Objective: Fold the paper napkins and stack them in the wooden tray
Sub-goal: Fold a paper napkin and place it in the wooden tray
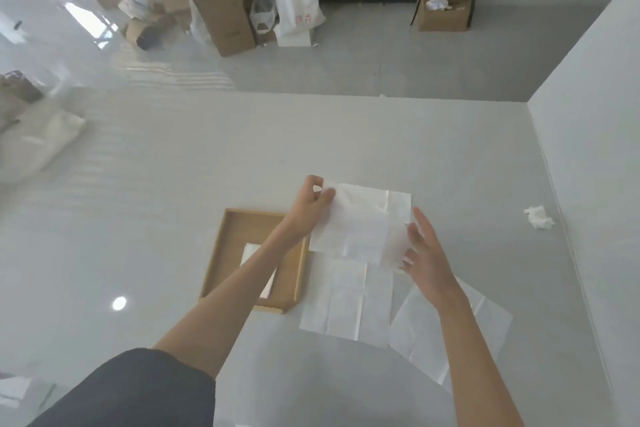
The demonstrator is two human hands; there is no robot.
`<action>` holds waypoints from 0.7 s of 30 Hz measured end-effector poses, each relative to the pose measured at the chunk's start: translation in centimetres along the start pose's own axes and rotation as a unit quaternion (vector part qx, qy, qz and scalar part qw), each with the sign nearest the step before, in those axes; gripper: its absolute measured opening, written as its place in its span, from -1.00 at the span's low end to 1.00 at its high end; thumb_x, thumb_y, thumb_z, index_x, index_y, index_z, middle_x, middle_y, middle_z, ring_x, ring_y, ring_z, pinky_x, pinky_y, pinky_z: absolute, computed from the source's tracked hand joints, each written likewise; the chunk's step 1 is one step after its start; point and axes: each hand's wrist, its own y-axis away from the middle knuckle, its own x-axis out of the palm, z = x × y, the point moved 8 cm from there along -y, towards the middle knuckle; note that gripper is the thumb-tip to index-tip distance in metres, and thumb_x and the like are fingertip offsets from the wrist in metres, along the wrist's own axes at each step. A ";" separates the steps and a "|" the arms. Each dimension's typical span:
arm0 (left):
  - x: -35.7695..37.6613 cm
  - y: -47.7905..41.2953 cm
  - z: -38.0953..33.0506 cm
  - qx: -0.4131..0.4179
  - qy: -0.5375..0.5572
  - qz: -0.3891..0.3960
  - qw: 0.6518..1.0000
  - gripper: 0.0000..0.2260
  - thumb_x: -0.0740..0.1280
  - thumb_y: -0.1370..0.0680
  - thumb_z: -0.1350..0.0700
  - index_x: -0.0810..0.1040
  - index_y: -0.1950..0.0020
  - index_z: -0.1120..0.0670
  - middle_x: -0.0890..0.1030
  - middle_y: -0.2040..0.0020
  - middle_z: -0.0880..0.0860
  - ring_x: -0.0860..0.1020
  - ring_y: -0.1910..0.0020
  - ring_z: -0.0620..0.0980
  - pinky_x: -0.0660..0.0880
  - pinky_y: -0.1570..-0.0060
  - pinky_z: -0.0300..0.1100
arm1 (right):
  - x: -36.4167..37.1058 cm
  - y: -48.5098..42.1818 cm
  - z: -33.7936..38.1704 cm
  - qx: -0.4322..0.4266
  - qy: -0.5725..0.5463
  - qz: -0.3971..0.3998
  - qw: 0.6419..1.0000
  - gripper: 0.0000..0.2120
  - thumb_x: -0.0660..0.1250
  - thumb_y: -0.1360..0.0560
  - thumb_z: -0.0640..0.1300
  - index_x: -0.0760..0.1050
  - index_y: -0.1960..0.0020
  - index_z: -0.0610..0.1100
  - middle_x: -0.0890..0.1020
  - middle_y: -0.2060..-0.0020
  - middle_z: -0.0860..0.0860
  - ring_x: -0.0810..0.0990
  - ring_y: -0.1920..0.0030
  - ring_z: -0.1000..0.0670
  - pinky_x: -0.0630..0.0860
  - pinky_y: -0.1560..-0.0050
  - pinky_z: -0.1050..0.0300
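Folding is in hand: the left hand (308, 199) pinches the far-left corner of a lifted napkin (360, 222) beside the wooden tray (221, 253); the right hand (424, 250), fingers spread, touches its near-right edge. Next, probably bring the edges together squarely.

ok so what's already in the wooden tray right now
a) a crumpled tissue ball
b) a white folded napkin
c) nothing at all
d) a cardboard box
b: a white folded napkin lies flat on the floor of the wooden tray, partly hidden under the left forearm; the crumpled tissue sits far off on the table to the right.
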 end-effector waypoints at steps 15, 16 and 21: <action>-18.9 6.7 4.0 -0.013 0.042 0.021 0.999 -0.43 0.50 -0.52 0.15 0.33 -0.42 -0.13 0.65 -0.06 0.24 0.67 -0.03 0.17 0.62 -0.09 0.09 | 16.7 1.2 0.8 -0.129 0.200 -0.053 0.970 -0.74 0.44 -0.54 -0.22 0.63 -0.18 0.04 0.67 -0.13 0.22 0.59 -0.15 0.32 0.46 -0.11 0.45; -19.2 6.7 4.0 -0.002 0.024 0.029 0.999 -0.48 0.51 -0.49 0.18 0.42 -0.38 -0.11 0.62 -0.01 0.25 0.65 0.01 0.15 0.61 -0.09 0.09 | 16.9 1.5 1.0 -0.139 0.201 -0.064 0.968 -0.75 0.44 -0.54 -0.23 0.64 -0.15 0.04 0.68 -0.10 0.21 0.60 -0.13 0.33 0.48 -0.12 0.43; -20.3 5.7 2.8 0.013 -0.049 -0.009 0.999 -0.81 0.46 -0.53 0.22 0.65 -0.12 0.04 0.62 0.13 0.01 0.63 0.14 -0.05 0.58 0.05 -0.20 | 17.0 1.7 2.5 -0.184 0.211 -0.116 0.953 -0.79 0.45 -0.53 -0.24 0.66 -0.14 -0.06 0.69 -0.05 0.19 0.63 -0.08 0.33 0.48 -0.08 0.47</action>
